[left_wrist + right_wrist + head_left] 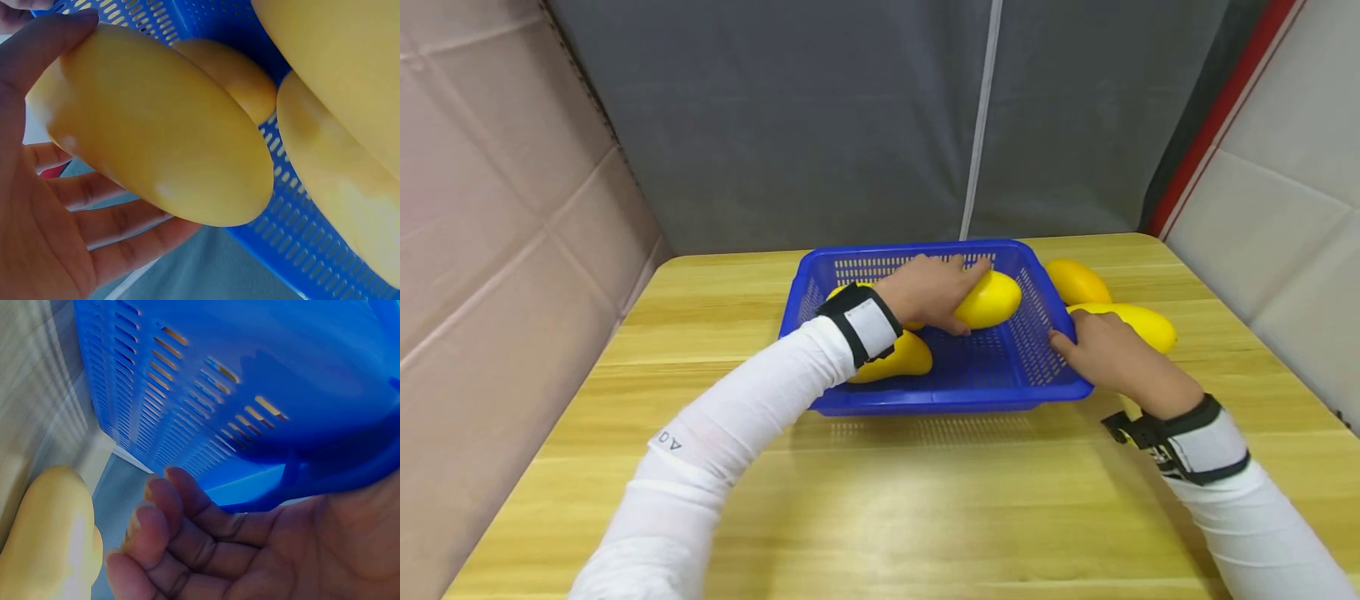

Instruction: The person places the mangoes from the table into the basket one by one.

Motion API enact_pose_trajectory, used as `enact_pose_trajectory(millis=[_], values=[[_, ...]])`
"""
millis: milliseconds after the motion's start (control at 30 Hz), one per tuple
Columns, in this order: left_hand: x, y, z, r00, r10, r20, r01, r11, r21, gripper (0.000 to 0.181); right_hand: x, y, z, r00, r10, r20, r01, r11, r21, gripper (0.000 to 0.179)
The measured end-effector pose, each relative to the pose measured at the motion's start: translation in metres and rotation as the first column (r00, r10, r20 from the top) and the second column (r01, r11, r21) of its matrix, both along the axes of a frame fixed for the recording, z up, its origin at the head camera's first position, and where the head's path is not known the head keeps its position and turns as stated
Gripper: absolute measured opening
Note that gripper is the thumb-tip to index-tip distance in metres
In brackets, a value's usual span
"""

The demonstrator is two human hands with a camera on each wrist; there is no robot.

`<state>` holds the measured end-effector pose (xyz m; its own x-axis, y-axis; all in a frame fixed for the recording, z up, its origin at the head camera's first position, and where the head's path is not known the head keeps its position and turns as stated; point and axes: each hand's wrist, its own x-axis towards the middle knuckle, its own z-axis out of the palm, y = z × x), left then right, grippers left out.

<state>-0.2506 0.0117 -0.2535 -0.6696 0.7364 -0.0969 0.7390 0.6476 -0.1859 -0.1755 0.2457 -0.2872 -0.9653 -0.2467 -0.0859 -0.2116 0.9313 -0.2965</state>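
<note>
A blue plastic basket (940, 400) with slotted walls stands on the table in the head view. Over its right half, my left hand (928, 287) holds a yellow mango (992, 302). In the left wrist view the thumb lies on one side of this mango (162, 137) and the fingers (112, 222) support the other. More mangoes, such as one near the front (898, 360), lie in the basket's left part, partly hidden by my left arm. My right hand (1108, 358) grips the basket's right rim, thumb over it, fingers curled against the outside (165, 531).
Right of the basket, an orange-yellow mango (1078, 283) and a yellow mango (1138, 323) lie on the wooden table (910, 508). A grey curtain (812, 133) hangs behind the table. Pale padded walls (490, 183) flank both sides.
</note>
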Motion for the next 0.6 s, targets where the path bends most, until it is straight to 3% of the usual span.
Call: enact_pose_trajectory(millis=[367,600], values=[[0.007,0.016,-0.015,0.997,-0.032,-0.065,0.026,0.996,-0.082,0.084,-0.001,-0.001,0.001,1.0,0.01,-0.002,-0.01,1.0,0.003,0.043],[0.005,0.02,-0.022,0.996,-0.041,-0.082,0.032,0.994,-0.103,0.08,-0.001,-0.001,0.0,1.0,0.01,-0.003,-0.01,1.0,0.005,0.045]])
